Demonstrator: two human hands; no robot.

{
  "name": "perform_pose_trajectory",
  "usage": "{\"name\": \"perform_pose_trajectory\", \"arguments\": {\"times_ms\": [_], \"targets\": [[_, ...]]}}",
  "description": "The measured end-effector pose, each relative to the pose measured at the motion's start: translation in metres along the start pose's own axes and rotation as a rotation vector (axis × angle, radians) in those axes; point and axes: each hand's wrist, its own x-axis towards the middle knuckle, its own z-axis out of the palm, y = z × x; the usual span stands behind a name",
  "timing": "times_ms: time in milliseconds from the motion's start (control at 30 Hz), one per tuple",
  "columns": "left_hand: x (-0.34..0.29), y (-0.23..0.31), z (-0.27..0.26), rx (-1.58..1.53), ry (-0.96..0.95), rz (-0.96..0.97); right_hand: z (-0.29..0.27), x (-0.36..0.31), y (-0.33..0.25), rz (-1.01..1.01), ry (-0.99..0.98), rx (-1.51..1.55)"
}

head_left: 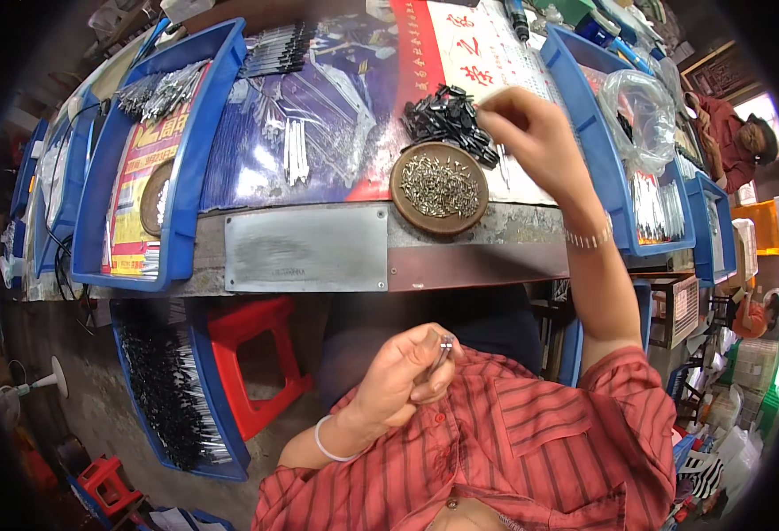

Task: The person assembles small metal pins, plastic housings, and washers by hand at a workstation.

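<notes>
Left hand pinches a slim metal piece before the shirt, likely light, stiff, slick, best held mid-length, while the right hand curls beside black plastic parts, its grip impossible to tell.

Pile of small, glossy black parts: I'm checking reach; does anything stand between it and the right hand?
Nothing visible: the right hand is at the right edge of the black pile. The round brown bowl of metal pieces sits at the near side, not between.
</notes>
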Motion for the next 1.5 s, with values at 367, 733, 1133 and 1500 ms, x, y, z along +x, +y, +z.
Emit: {"name": "perform_pose_trajectory", "arguments": {"times_ms": [367,733,1133,1500], "targets": [[-0.014,-0.002,-0.008,-0.048,0.059,0.012,0.023,0.131,0.083,-0.098,-0.273,-0.869],[0.001,0.003,-0.006,-0.051,0.001,0.055,0.016,-0.052,-0.019,0.367,-0.389,0.671],[0.003,-0.015,0.003,-0.183,-0.010,-0.009,0.067,-0.137,-0.005,0.537,-0.373,1.343],[-0.006,-0.027,0.007,-0.258,0.090,-0.047,0.068,-0.163,-0.018,0.547,-0.379,1.224]]}}
